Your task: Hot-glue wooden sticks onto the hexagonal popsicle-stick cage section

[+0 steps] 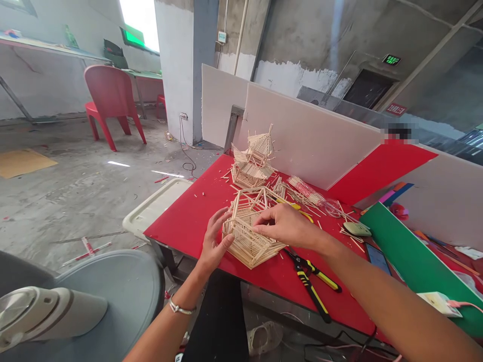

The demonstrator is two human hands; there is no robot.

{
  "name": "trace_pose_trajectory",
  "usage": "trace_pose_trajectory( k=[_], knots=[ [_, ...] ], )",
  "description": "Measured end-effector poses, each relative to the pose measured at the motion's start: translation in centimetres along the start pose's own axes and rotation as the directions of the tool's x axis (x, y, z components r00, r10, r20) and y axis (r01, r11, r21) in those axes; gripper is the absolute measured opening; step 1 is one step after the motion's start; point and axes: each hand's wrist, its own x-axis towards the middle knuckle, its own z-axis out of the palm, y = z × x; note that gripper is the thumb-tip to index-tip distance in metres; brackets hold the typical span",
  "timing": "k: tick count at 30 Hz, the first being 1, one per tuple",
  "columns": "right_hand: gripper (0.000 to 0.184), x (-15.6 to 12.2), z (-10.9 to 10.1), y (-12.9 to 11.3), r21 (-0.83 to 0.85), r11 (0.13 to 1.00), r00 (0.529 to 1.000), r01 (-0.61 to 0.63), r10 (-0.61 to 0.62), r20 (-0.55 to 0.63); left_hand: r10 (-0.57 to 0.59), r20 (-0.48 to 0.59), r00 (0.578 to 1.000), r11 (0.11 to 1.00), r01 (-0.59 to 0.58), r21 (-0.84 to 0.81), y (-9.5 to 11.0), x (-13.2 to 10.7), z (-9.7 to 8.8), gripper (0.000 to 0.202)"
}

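A many-sided frame of thin wooden sticks sits on the red tabletop in front of me, with an open top and slatted walls. My left hand holds its left side, thumb toward the near wall and fingers along the far left edge. Over the frame's interior, my right hand has thumb and forefinger pinched together at the near wall's upper edge; whatever is between the fingertips is too small to make out. Black-and-yellow pliers lie just right of the frame. Behind it stands a tiered stick tower.
Loose sticks and a plastic-wrapped stick bundle lie at the back right, near a yellow-handled tool. A phone and a green board are farther right. At left, a flask lies on a grey round stool.
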Motion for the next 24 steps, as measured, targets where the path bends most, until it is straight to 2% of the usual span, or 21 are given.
trace_pose_trajectory(
  k=[4, 8, 13, 24],
  knots=[
    [0.023, -0.18, -0.08, -0.22, -0.069, 0.997, 0.999, 0.035, -0.034, 0.023, 0.009, -0.003, 1.000, 1.000, -0.009, -0.020, 0.00, -0.07, 0.02, 0.050],
    [0.022, -0.28, 0.01, -0.63, -0.142, 0.989, 0.999, 0.038, -0.041, -0.016, 0.013, -0.003, 1.000, 0.999, -0.013, -0.035, -0.12, -0.16, 0.03, 0.050],
    [0.017, -0.17, 0.07, -1.00, -0.122, 0.992, 0.999, -0.042, 0.039, -0.025, 0.013, -0.004, 1.000, 0.999, -0.013, -0.041, -0.35, -0.23, -0.01, 0.050],
    [0.014, -0.19, 0.48, -0.85, -0.129, 0.989, 0.995, -0.078, 0.070, -0.066, 0.041, -0.011, 0.999, 0.998, -0.041, -0.038, -0.51, -0.21, -0.03, 0.050]
  ],
)
